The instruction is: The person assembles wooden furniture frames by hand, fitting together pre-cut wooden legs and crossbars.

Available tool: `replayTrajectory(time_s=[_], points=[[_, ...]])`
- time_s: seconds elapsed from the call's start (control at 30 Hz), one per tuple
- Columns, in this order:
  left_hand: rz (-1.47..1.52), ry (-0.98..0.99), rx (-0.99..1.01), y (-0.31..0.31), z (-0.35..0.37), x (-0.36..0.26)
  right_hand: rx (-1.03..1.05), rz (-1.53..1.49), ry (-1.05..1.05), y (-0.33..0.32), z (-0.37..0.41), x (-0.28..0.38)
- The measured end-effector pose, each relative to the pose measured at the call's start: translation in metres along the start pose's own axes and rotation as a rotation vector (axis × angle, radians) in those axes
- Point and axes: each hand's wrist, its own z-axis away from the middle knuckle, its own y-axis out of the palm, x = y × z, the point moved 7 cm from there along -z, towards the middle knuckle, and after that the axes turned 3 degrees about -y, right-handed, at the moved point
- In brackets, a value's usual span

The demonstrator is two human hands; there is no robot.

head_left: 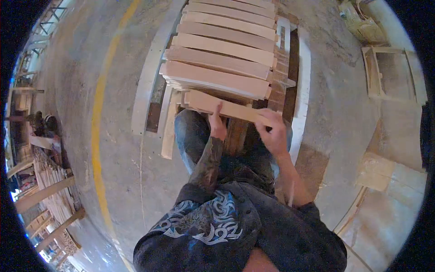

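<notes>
A pale wooden slat (pixel 231 109) lies crosswise in front of my knees, close by the near end of the stack. My left hand (pixel 218 124) grips its near edge left of the middle, with the thumb up over the top face. Toward the slat's right end, my right hand (pixel 273 132) has its fingers curled round the wood. Just beyond lies a stack of similar, slightly curved wooden slats (pixel 217 77), laid side by side in rows that run away from me.
The stack rests on a pallet with pale side boards (pixel 300 104). A yellow line (pixel 97 113) runs along the concrete floor at left. Bundled wood strips (pixel 54 186) are at far left. Wooden frames (pixel 392 72) and a cardboard sheet (pixel 385 172) lie at right.
</notes>
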Motion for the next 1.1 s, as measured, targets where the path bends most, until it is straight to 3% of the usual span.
replayTrajectory(time_s=[0.07, 0.13, 0.17, 0.2, 0.23, 0.27, 0.33, 0.47, 0.6, 0.63, 0.67, 0.7, 0.73, 0.8, 0.87, 0.9, 0.97, 1.0, 1.03, 1.07, 1.1], points=[[-0.029, 0.216, 0.15, 0.014, 0.029, -0.015, 0.062, -0.027, -0.078, 0.007, -0.014, 0.019], [-0.061, 0.218, 0.2, 0.0, 0.054, -0.021, 0.291, 0.003, -0.158, 0.023, -0.022, 0.034], [-0.042, 0.134, 0.236, 0.0, 0.073, -0.025, 0.275, 0.003, -0.16, 0.02, -0.026, 0.031], [-0.025, 0.047, 0.269, 0.005, 0.09, -0.028, 0.432, -0.054, -0.165, 0.029, -0.026, 0.028], [-0.037, 0.049, 0.278, 0.01, 0.107, -0.035, 0.589, -0.112, -0.168, 0.037, -0.022, 0.028], [-0.076, 0.133, 0.329, 0.018, 0.127, -0.047, 0.576, -0.118, -0.166, 0.033, -0.022, 0.03], [-0.117, 0.218, 0.378, 0.032, 0.151, -0.066, 0.895, -0.28, 0.045, 0.042, -0.005, 0.031], [-0.351, 0.013, 0.621, 0.115, 0.164, -0.081, 0.832, -0.549, 0.017, 0.019, -0.015, 0.032], [-0.449, 0.179, 0.715, 0.175, 0.143, -0.073, 0.249, -0.551, 0.159, -0.052, -0.029, 0.011], [-0.391, 0.248, 0.577, 0.172, 0.134, -0.076, 0.242, -0.545, 0.17, -0.057, -0.025, 0.003], [-0.333, 0.315, 0.443, 0.167, 0.127, -0.078, 0.087, -0.639, 0.238, -0.069, -0.021, -0.014], [-0.243, 0.311, 0.385, 0.141, 0.106, -0.075, -0.077, -0.728, 0.299, -0.08, -0.018, -0.034], [-0.18, 0.263, 0.271, 0.119, 0.088, -0.077, -0.101, -0.718, 0.305, -0.087, -0.015, -0.052], [-0.14, 0.162, 0.116, 0.073, 0.051, -0.078, -0.225, -0.398, 0.512, -0.105, 0.006, -0.098], [-0.16, 0.1, 0.087, 0.055, 0.032, -0.075, -0.208, -0.354, 0.618, -0.113, 0.02, -0.124], [-0.111, 0.177, 0.089, 0.057, 0.028, -0.08, -0.125, -0.267, 0.684, -0.106, 0.031, -0.16], [-0.053, 0.242, 0.091, 0.06, 0.024, -0.081, 0.041, -0.017, 0.681, -0.107, 0.036, -0.163], [-0.16, 0.319, 0.129, 0.067, 0.025, -0.082, 0.039, -0.003, 0.688, -0.106, 0.036, -0.164], [-0.27, 0.4, 0.168, 0.073, 0.027, -0.085, 0.196, 0.205, 0.677, -0.097, 0.036, -0.165], [-0.221, 0.332, 0.229, 0.077, 0.028, -0.088, 0.355, 0.407, 0.66, -0.087, 0.035, -0.163], [-0.172, 0.26, 0.285, 0.081, 0.028, -0.091, 0.354, 0.406, 0.669, -0.076, 0.033, -0.156]])
